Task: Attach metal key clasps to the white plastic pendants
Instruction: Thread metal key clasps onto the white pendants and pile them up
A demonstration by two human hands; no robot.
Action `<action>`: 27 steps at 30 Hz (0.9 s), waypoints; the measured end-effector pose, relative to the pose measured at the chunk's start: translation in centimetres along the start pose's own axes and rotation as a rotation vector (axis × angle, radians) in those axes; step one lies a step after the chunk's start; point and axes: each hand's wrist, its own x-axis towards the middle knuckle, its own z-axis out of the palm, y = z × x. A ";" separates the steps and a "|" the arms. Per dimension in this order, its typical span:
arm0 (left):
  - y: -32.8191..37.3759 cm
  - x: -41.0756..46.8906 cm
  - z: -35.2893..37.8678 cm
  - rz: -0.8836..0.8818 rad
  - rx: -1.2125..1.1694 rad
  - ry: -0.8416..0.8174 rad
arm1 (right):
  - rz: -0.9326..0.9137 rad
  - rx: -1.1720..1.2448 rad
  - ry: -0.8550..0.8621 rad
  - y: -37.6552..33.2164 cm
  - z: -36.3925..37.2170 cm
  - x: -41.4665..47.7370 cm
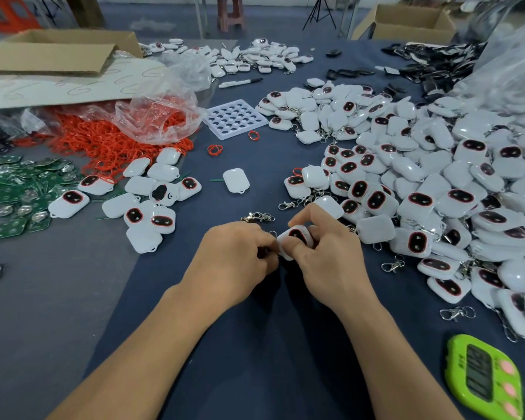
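My right hand (328,262) grips a white plastic pendant (294,237) with a dark red-rimmed window, held just above the blue table. My left hand (240,256) has its fingers curled against the pendant's left end and pinches something small there, mostly hidden by the fingers. A loose metal clasp (256,217) lies just beyond my left hand. Another clasp (392,264) lies to the right of my right hand. A big heap of white pendants (437,189) covers the right side. A smaller group of pendants (146,195) lies to the left.
Red rubber rings (109,140) spill from a clear bag at the left. Green circuit boards (22,189) lie at the far left. A white holed tray (234,118) sits in the middle, a marker pen (240,82) beyond it. A green timer (485,380) rests at the lower right. Cardboard boxes stand behind.
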 end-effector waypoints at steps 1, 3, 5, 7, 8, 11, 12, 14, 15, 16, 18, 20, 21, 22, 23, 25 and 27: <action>0.0 0.0 0.0 0.002 0.005 0.004 | 0.002 0.003 -0.011 0.0 -0.1 0.0; 0.2 0.0 0.1 0.001 0.012 0.012 | 0.015 0.040 -0.032 -0.1 -0.3 -0.1; 0.2 -0.1 0.2 -0.008 0.011 0.024 | 0.032 0.094 -0.042 -0.2 -0.5 -0.3; 0.2 -0.2 0.2 -0.037 -0.020 0.049 | 0.048 0.126 -0.046 -0.4 -0.7 -0.4; 0.2 -0.3 0.2 -0.052 -0.043 0.064 | 0.053 0.142 -0.047 -0.5 -0.8 -0.5; 0.0 -0.4 0.3 -0.073 -0.087 0.095 | 0.061 0.170 -0.046 -0.8 -0.9 -0.7; 0.0 -0.4 0.3 -0.081 -0.099 0.100 | 0.063 0.169 -0.047 -0.8 -0.8 -0.7; -0.2 -0.3 0.3 -0.110 -0.141 0.107 | 0.075 0.183 -0.044 -0.8 -0.8 -0.6; -0.3 -0.2 0.3 -0.125 -0.178 0.117 | 0.089 0.207 -0.041 -0.7 -0.7 -0.5; -0.4 -0.1 0.3 -0.135 -0.228 0.131 | 0.109 0.243 -0.038 -0.6 -0.8 -0.4; -0.5 0.0 0.2 -0.144 -0.350 0.145 | 0.151 0.336 -0.026 -0.6 -0.9 -0.1; -0.6 0.1 0.1 -0.143 -0.491 0.125 | 0.188 0.446 -0.030 -0.6 -1.2 0.0; -0.7 0.2 0.0 -0.138 -0.565 0.111 | 0.208 0.510 -0.038 -0.7 -1.3 0.0; -0.8 0.3 0.0 -0.134 -0.629 0.097 | 0.229 0.576 -0.051 -0.8 -1.5 0.0; -0.8 0.4 -0.1 -0.132 -0.698 0.083 | 0.253 0.635 -0.069 -0.9 -1.7 0.0; -0.8 0.5 -0.2 -0.128 -0.813 0.053 | 0.303 0.721 -0.111 -1.2 -2.0 -0.1; -0.9 0.6 -0.2 -0.136 -0.875 0.038 | 0.344 0.770 -0.149 -1.3 -2.2 -0.2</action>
